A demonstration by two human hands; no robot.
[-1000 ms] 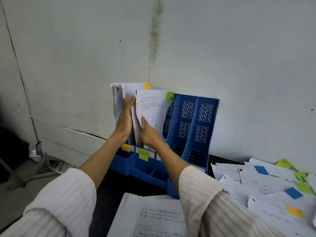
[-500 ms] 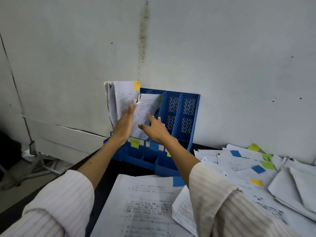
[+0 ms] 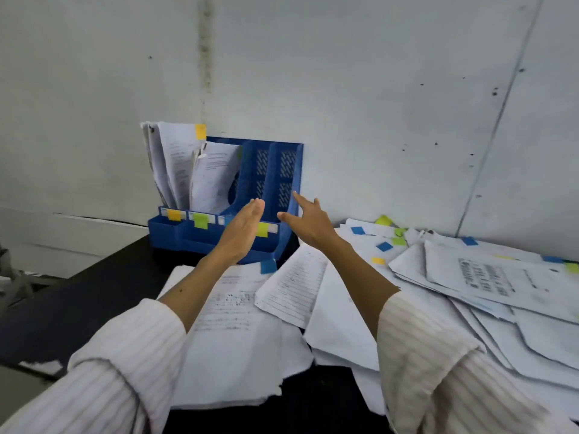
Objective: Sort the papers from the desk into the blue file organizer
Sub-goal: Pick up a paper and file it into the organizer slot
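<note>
The blue file organizer (image 3: 283, 170) stands against the wall at the back of the dark desk. Its two left slots hold upright papers: a stack with a yellow tab (image 3: 175, 158) and a sheet beside it (image 3: 216, 177). The two right slots look empty. My left hand (image 3: 242, 231) hovers in front of the organizer with straight fingers, holding nothing. My right hand (image 3: 308, 222) is spread open just to the right of it, near the organizer's right wall. Loose papers (image 3: 238, 311) lie on the desk below my arms.
A big heap of papers with blue, green and yellow tabs (image 3: 470, 277) covers the desk's right side. Coloured labels (image 3: 200, 220) mark the organizer's front tray. The grey wall (image 3: 376, 89) is right behind. The desk's left edge (image 3: 78, 277) drops to the floor.
Both hands have let go of the sheet now standing in the second slot and drawn back from the organizer, toward the right. The view has turned right and down.
</note>
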